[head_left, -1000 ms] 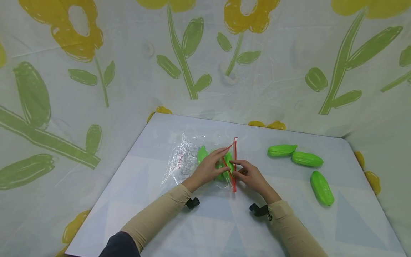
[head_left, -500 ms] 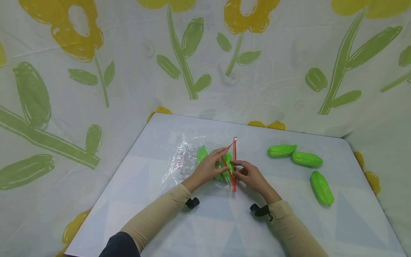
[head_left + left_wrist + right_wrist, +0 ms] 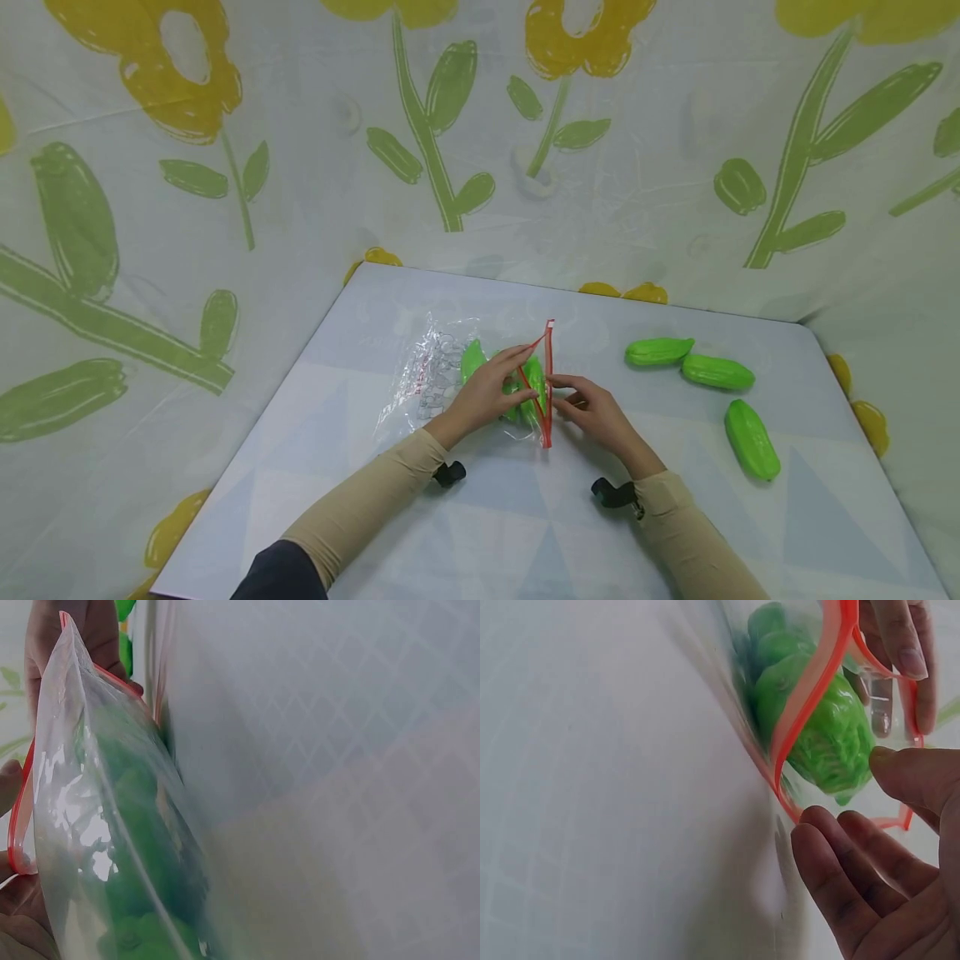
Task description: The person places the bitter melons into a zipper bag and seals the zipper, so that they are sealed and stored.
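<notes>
Both hands work at the mouth of a clear bag (image 3: 442, 379) lying on the surface (image 3: 495, 517). The left hand (image 3: 483, 392) has its grip clamped on the bag's red zip edge (image 3: 548, 383), holding it up. The right hand (image 3: 596, 412) touches the same edge with loosely bent fingers (image 3: 840, 855). Green gourds (image 3: 821, 727) sit inside the bag. Three more gourds (image 3: 716, 372) lie well apart to the right.

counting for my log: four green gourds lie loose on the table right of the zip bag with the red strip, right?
Not four: the head view shows three green gourds loose on the table, right of the zip bag with the red strip.
</notes>
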`<state>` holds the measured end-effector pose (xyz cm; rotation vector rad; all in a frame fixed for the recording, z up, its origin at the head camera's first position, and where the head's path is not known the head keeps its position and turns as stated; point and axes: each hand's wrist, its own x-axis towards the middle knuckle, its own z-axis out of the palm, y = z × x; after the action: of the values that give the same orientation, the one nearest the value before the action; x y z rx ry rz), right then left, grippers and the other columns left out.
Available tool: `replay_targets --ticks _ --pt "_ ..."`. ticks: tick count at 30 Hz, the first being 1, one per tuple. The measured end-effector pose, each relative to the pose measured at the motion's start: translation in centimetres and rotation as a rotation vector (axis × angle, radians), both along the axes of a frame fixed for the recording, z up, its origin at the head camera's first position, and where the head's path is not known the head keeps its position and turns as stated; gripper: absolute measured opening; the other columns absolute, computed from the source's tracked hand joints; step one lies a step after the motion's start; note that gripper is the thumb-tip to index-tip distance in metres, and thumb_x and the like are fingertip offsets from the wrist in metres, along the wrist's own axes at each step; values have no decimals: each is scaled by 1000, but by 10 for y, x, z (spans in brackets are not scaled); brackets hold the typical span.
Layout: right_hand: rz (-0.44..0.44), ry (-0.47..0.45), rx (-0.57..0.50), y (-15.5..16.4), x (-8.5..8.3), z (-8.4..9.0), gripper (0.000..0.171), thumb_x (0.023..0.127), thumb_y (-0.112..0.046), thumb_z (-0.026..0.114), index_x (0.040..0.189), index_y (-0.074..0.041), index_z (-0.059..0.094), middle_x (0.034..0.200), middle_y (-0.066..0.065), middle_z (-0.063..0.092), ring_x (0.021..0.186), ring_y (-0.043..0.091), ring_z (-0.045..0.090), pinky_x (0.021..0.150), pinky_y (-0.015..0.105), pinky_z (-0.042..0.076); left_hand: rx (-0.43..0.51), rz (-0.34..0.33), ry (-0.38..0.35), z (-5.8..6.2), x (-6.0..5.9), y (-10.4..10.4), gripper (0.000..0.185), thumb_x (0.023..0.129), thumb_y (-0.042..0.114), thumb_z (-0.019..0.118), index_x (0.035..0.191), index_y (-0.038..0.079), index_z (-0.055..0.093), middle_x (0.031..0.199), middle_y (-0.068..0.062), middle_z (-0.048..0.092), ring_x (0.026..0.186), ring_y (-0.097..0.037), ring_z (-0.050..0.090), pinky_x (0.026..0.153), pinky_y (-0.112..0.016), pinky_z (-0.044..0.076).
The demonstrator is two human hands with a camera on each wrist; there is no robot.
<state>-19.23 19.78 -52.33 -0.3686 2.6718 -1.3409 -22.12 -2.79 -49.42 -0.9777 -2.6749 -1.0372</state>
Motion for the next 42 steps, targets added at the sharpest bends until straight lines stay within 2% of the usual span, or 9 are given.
replay_targets --ticks 10,18,30,36,42 --pt "-28 -7 23 11 3 0 42 89 -26 63 129 -34 51 125 -5 56 93 16 61 71 31 54 -6 3 0 -3 -2 0 73 83 41 67 144 17 35 145 3 37 124 -15 44 97 -31 43" --pt "-39 -18 13 25 8 0 43 90 -26 62 131 -33 50 127 -4 55 95 17 61 74 32 54 1 1 0 -5 -2 0 73 83 40 68 143 15 37 145 2 38 120 -14 47 96 -31 44" --pt "-108 -88 30 52 19 0 45 91 -28 61 133 -33 48 127 -2 55 98 19 60 78 34 54 8 -2 17 -4 -2 -1 72 83 39 69 142 12 38 144 1 38 116 -16 50 95 -32 45" --pt "-127 -71 48 66 25 2 44 92 -28 59 134 -32 47 127 1 55 97 19 60 77 33 54 6 -3 24 -6 -3 0 73 83 39 68 143 13 37 145 1 38 117 -16 50 96 -31 44" --pt "-129 8 48 81 33 4 43 92 -32 58 134 -28 48 124 4 58 94 19 62 73 28 53 13 -5 14 -8 -3 0 73 83 39 68 144 15 37 145 0 38 105 -13 56 93 -29 46"
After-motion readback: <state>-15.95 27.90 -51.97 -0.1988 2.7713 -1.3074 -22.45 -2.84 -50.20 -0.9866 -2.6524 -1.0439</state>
